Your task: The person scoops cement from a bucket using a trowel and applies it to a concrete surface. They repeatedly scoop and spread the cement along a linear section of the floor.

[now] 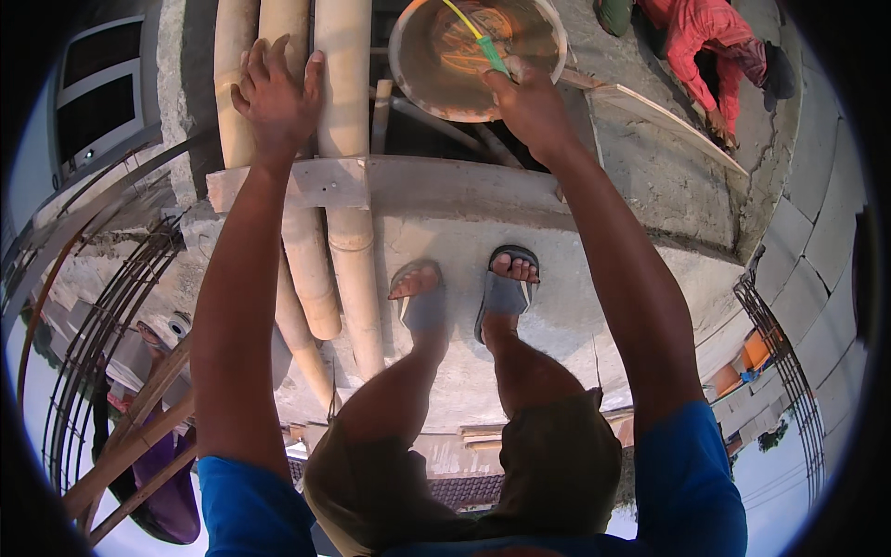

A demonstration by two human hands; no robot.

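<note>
My left hand (278,93) is open, palm down with fingers spread, over the upright bamboo poles (343,84) at the upper left. It seems to rest on them. My right hand (534,107) is closed at the near right rim of a round bucket (408,79), gripping a green grip (492,56) that runs on into a thin yellow rod or cord (461,19). The grip crosses the bucket's mouth; whether it belongs to the bucket I cannot tell. Inside, the bucket is stained orange-brown.
A wooden plank (464,186) crosses before my sandalled feet on a concrete ledge (445,237). Dark gaps show beyond it. A person in red (701,37) bends at the upper right, beside a board (673,121). Steel rebar (111,325) stands at left, more rebar (784,362) at right.
</note>
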